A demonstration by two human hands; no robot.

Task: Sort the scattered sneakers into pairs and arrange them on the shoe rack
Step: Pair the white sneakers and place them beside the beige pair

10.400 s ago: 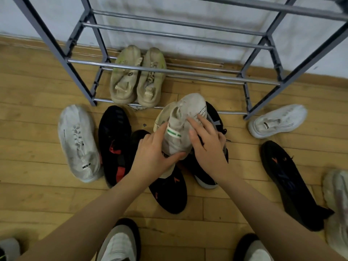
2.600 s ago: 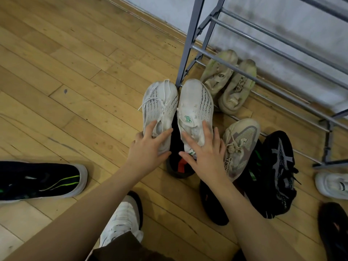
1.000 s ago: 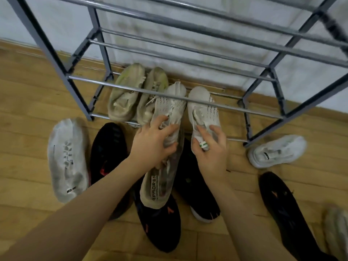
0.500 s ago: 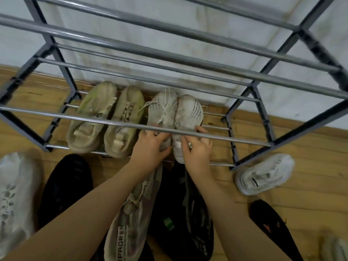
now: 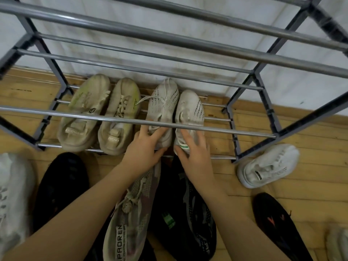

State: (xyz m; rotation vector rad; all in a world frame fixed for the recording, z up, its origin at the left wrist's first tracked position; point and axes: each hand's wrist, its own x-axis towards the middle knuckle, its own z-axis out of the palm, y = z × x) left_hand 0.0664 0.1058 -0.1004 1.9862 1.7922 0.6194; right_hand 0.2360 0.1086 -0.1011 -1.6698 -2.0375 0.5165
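Two pairs on the rack [image 5: 131,122], my spread fingers [image 5: 150,131] resting on white pair [image 5: 175,113] heels; floor sneakers [image 5: 267,166] still unsorted.

white sneaker pair [image 5: 175,110] now pushed deeper onto rack [image 5: 131,121], fingers loosening

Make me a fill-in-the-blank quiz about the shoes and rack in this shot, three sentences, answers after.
1. The rack's bottom shelf holds ____ pairs of sneakers.
2. The white pair sits to the ____ of the beige pair.
3. The left hand and right hand rest on the white pair's ____ ends.

Answers: two; right; heel
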